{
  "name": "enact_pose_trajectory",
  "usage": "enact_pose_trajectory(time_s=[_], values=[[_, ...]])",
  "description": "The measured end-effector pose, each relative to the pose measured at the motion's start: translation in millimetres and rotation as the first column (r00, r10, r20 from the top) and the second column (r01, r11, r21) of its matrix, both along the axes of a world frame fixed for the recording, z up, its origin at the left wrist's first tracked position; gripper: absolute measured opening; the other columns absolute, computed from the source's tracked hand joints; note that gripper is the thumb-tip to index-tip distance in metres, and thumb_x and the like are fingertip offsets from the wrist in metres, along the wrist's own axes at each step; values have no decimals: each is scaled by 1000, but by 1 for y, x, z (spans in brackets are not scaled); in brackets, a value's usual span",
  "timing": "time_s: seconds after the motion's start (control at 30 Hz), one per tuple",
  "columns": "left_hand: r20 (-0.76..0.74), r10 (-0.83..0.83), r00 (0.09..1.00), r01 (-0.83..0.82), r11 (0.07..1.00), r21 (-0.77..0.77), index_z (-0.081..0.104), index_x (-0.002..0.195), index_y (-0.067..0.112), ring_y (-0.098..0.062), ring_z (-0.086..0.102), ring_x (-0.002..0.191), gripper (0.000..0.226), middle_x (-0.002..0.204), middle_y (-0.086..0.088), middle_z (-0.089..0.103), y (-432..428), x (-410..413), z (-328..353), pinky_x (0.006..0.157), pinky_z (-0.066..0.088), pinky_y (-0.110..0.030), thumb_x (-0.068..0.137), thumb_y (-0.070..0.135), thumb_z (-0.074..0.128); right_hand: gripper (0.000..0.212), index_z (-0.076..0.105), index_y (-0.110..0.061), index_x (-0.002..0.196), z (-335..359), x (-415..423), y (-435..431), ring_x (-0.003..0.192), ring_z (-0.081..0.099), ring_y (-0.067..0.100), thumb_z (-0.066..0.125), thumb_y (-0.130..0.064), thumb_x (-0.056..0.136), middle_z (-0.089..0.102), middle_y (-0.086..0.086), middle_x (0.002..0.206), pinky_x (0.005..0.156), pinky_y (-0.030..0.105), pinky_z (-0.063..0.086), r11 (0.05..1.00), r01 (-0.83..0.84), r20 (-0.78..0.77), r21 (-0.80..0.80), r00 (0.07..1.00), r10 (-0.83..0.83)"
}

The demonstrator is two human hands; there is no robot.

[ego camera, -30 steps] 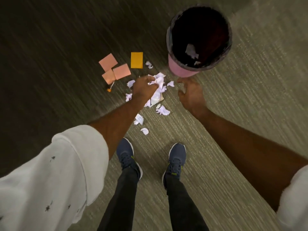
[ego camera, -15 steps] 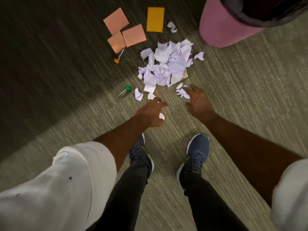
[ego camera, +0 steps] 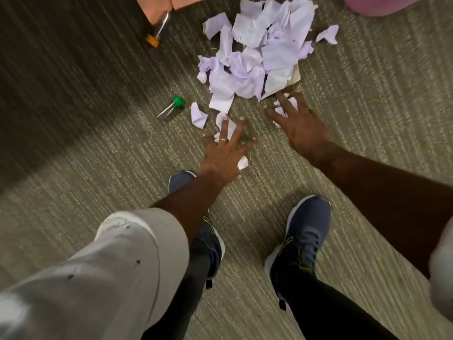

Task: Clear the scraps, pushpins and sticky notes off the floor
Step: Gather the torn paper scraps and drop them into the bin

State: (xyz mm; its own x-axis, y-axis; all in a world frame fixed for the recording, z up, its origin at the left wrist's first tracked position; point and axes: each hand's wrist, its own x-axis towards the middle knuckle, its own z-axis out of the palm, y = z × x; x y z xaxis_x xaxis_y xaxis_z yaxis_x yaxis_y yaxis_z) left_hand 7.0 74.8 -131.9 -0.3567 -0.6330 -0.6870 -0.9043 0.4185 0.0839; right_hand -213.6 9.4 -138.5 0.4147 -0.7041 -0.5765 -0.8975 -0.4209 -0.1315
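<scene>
Since a moment ago we've bent closer: our left hand [ego camera: 224, 153] and right hand [ego camera: 297, 123] now splay open, empty, over loose scraps below the paper heap [ego camera: 255, 52] at upper centre; gathering starts

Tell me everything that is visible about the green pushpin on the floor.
The green pushpin has a small green head that looks like plastic and a thin silvery metal pin. It lies on its side on the carpet, with its head toward the paper pile and its pin pointing down and left in the picture. Motion blur doubles the pin. Nothing touches it: a loose scrap lies just to its right, and the left hand is spread open farther right.
</scene>
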Motion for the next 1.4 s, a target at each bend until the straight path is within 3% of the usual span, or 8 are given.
enact_pose_trajectory(time_s=[0.13, 0.23, 0.3, 0.5, 0.73, 0.87, 1.27, 1.4], values=[[-22, 30, 999, -29, 999, 24, 4, 152, 41, -42, 8, 152, 93, 166, -7, -11, -1, 7, -6, 104, 44, -62, 89, 22, 69, 65, 32, -20, 149, 0, -3, 8, 151, 21, 39, 53, 7, 94, 24, 12, 162, 94, 54, 57, 999, 23, 43, -41, 999, -22], [-53, 29, 998, -28, 1000, 11, 24, 146, 33, -41, 26, 144, 88, 163, -9, 7, -7, 9, 0, 92, 53, -56, 80, -4, 67, 52, 45, -13, 139, 3, -1, 8, 138, 40, 39, 60, 5, 93, 40, 15, 151, 90, 51, 59, 997, 59, 88, -51, 995, -55], [-68, 46, 997, -45, 999, 12, 38, 139, 26, -39, 31, 140, 75, 160, -8, 14, -13, 12, 6, 86, 56, -52, 79, -10, 64, 41, 50, -13, 132, 6, 3, 7, 127, 48, 36, 60, 0, 94, 45, 13, 144, 84, 50, 60, 996, 65, 90, -60, 994, -60], [-120, 16, 993, -12, 999, 32, 54, 132, 8, -35, 44, 131, 51, 154, -10, 28, -19, 30, 14, 88, 57, -49, 85, -12, 57, 35, 58, -15, 126, 21, 23, 17, 109, 59, 31, 63, -4, 94, 55, 9, 129, 77, 41, 56, 989, 141, 147, -44, 980, -133], [-204, 328, 922, -327, 944, 41, 63, 124, 9, -32, 62, 114, 34, 142, -7, 46, -17, 31, 48, 97, 55, -45, 94, -2, 54, 25, 63, -14, 122, 67, 44, 29, 104, 62, 28, 60, -19, 98, 58, 7, 125, 80, 37, 56, 966, 259, 209, 20, 944, -257], [-278, 388, 879, -398, 917, 22, 68, 120, 8, -27, 65, 110, 33, 136, -6, 53, -34, 18, 96, 97, 53, -37, 91, -5, 59, 25, 64, -14, 122, 119, 41, 15, 104, 62, 29, 58, -19, 99, 59, 7, 124, 79, 38, 55, 947, 319, 225, 19, 922, -315], [-444, 395, 805, -459, 887, -44, 72, 112, 6, -32, 62, 110, 26, 124, -10, 60, -135, -50, 268, 96, 50, -43, 92, 2, 57, 36, 61, -14, 132, 290, -5, -70, 115, 63, 27, 59, -8, 97, 56, 7, 136, 95, 39, 57, 821, 566, 332, -76, 791, -514], [-524, 365, 769, -471, 879, -79, 74, 103, 1, -32, 63, 108, 22, 117, -14, 63, -172, -84, 313, 94, 48, -44, 91, 1, 55, 34, 64, -11, 129, 333, -34, -102, 111, 64, 27, 57, -8, 97, 59, 10, 131, 91, 36, 55, 767, 627, 411, -140, 741, -531]])
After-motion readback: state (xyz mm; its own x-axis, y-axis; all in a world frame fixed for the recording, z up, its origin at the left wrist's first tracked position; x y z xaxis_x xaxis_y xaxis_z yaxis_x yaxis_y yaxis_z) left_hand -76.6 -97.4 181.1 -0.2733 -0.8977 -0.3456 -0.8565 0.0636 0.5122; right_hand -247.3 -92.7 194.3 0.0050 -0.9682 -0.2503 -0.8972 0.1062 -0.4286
